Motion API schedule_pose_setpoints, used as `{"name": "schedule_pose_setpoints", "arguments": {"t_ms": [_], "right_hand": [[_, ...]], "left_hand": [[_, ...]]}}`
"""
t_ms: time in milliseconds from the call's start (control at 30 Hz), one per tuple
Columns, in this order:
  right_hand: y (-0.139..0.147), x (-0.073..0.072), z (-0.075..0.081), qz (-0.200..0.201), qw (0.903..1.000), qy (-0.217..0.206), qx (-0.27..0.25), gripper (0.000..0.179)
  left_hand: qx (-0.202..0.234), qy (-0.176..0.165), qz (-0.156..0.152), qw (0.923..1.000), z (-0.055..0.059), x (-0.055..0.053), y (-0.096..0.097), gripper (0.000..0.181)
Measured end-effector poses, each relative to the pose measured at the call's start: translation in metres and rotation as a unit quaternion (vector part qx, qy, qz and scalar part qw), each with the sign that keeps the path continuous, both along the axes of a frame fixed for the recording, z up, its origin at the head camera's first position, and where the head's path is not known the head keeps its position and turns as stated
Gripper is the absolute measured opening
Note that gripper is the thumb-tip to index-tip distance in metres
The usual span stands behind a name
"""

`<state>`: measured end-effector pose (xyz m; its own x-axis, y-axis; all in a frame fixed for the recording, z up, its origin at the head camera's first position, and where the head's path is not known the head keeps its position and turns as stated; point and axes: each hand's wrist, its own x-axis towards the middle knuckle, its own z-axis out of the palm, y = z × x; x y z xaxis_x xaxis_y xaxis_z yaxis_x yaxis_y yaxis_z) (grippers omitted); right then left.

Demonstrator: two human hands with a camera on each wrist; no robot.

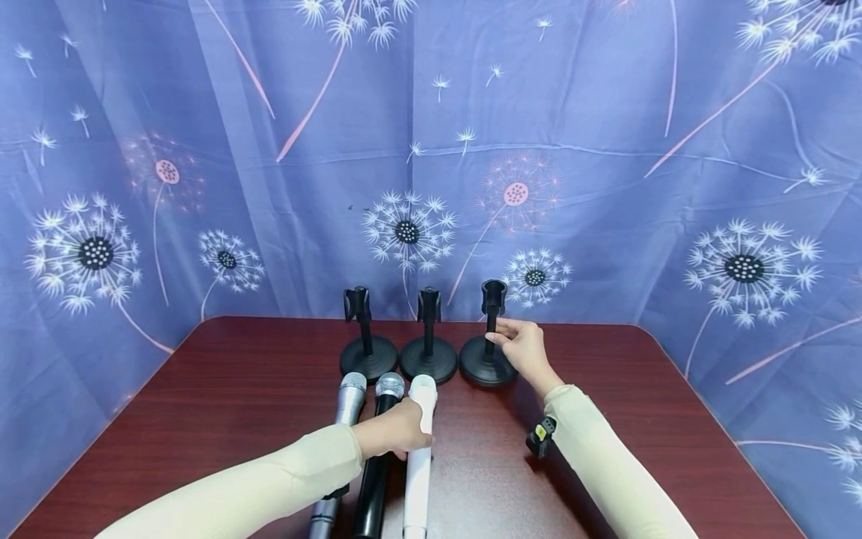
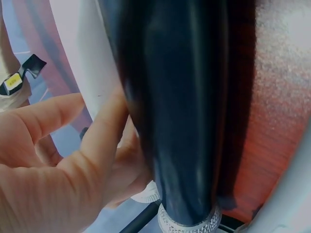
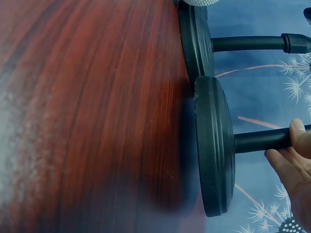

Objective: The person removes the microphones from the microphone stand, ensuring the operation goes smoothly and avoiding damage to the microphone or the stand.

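Observation:
My left hand [image 1: 397, 428] grips the white microphone [image 1: 418, 486] around its upper body, thumb and fingers on either side in the left wrist view. Close to its left lies a black microphone [image 1: 373, 490] with a silver mesh head, which fills much of the left wrist view [image 2: 180, 107]. A silver microphone [image 1: 348, 404] is leftmost, partly hidden by my left sleeve. With thumb and fingers, my right hand [image 1: 527, 350] pinches the stem of the rightmost black microphone stand [image 1: 486, 367]. Its round base [image 3: 214, 150] stands beside the neighbouring base in the right wrist view.
A middle stand [image 1: 429, 361] and a left stand [image 1: 368, 358] complete the row at the back of the dark red wooden table [image 1: 236, 419]. Behind the table's far edge hangs a blue curtain [image 1: 323, 209] with dandelion prints.

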<state>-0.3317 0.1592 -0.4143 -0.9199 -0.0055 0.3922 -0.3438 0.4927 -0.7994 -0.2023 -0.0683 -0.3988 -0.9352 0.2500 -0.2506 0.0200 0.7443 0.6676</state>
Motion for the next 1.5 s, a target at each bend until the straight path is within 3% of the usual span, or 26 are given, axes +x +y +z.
{"name": "schedule_pose_setpoints", "arguments": {"t_ms": [500, 633, 767, 900, 1267, 1400, 1500], "right_hand": [[0.005, -0.002, -0.002, -0.005, 0.9989, -0.045, -0.014, 0.032], [0.006, -0.002, -0.003, -0.008, 0.9987, -0.048, -0.011, 0.032], [0.008, 0.0, -0.004, -0.006, 0.9982, -0.057, -0.016, 0.033], [0.009, 0.001, -0.006, -0.008, 0.9977, -0.064, -0.022, 0.034], [0.011, 0.0, -0.004, -0.006, 0.9955, -0.09, -0.029, 0.031], [0.013, 0.0, -0.004, 0.009, 0.9957, -0.092, -0.003, 0.03], [0.013, 0.002, -0.005, 0.026, 0.995, -0.085, 0.045, 0.029]], "left_hand": [[0.016, -0.012, -0.044, 0.9988, 0.017, 0.003, -0.005, 0.025], [0.027, -0.014, -0.046, 0.9985, 0.025, 0.002, -0.006, 0.03], [0.047, -0.026, -0.033, 0.998, 0.032, -0.001, -0.006, 0.049], [0.053, -0.025, -0.028, 0.9979, 0.036, -0.003, -0.005, 0.051], [0.065, -0.04, -0.048, 0.9959, 0.036, -0.005, -0.003, 0.043], [0.091, -0.043, -0.05, 0.9937, 0.033, -0.005, -0.005, 0.039], [0.117, -0.05, -0.047, 0.9908, 0.03, -0.005, -0.01, 0.037]]}}
